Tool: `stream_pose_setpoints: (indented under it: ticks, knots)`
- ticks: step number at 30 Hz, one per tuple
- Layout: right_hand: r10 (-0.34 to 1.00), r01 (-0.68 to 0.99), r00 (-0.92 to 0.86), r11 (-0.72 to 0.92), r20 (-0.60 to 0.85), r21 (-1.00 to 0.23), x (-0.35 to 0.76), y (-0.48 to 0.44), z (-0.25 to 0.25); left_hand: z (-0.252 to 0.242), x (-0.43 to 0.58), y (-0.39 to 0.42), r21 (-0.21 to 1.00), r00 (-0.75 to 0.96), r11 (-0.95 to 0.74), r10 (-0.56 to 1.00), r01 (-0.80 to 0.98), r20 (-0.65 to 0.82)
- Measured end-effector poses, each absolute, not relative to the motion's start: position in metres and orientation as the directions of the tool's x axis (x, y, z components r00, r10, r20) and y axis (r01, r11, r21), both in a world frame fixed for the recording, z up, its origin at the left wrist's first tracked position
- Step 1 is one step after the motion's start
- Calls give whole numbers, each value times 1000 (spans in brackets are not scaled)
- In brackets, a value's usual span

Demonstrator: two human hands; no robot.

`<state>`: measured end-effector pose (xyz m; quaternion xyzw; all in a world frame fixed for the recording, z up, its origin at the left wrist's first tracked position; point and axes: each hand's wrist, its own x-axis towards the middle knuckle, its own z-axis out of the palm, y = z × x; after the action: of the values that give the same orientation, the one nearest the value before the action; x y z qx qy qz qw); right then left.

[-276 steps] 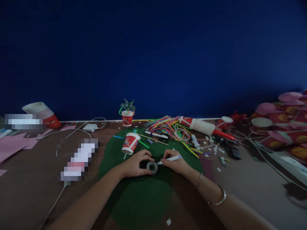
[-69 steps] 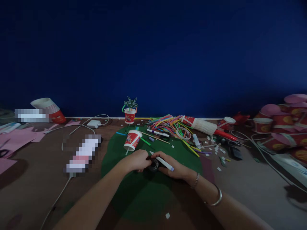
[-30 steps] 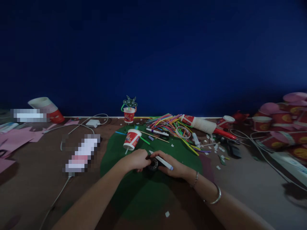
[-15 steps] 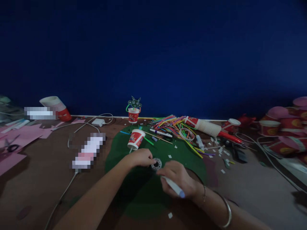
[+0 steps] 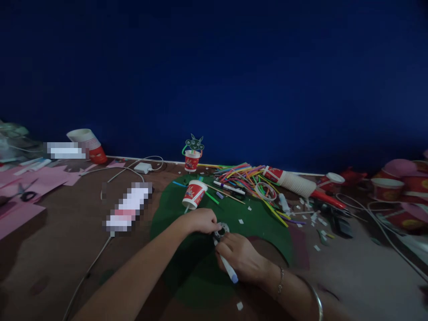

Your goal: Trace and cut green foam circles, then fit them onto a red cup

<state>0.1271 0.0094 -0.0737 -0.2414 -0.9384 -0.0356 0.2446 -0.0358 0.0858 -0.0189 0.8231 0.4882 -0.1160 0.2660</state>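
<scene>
My left hand is closed, with its fingertips at the rim of a small grey ring with dark spots around it, perhaps a tape roll. The ring lies over green paper. In my right hand is a white marker with a blue-violet end, held like a pen. Its upper tip meets the near edge of the ring, partly hidden by my fingers. Just beyond my left hand a red and white paper cup stands tilted on the green paper, straws sticking out of it.
Behind stands a cup with a dark green paper face. Loose colored straws and a stack of paper cups lie to the right. At left are a phone with a cable, pink paper and scissors.
My right hand has moved left, closer to the ring, and the marker is now steeper, with its tip at the ring. The whole view has shifted slightly.
</scene>
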Motion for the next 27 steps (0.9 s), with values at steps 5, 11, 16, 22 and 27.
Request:
stream_pose_setpoints:
  ticks: [5, 11, 16, 22, 27]
  knots:
    - [451, 508, -767, 861, 456, 4, 123, 8, -73, -23, -36, 87, 317, 503, -394, 741, 862, -446]
    - [482, 535, -764, 845, 429, 3, 122, 5, -72, -22, -36, 87, 322, 524, -417, 731, 850, -436]
    - [503, 539, -749, 841, 432, -46, 123, 4, -71, -24, -37, 88, 330, 527, -415, 728, 848, -438]
    - [535, 548, -701, 827, 472, -123, 127, 3, -71, -25, -38, 88, 361, 534, -403, 725, 841, -435]
    - [586, 531, -676, 808, 447, -257, 134, 4, -63, -22, -37, 87, 362, 534, -402, 725, 841, -436]
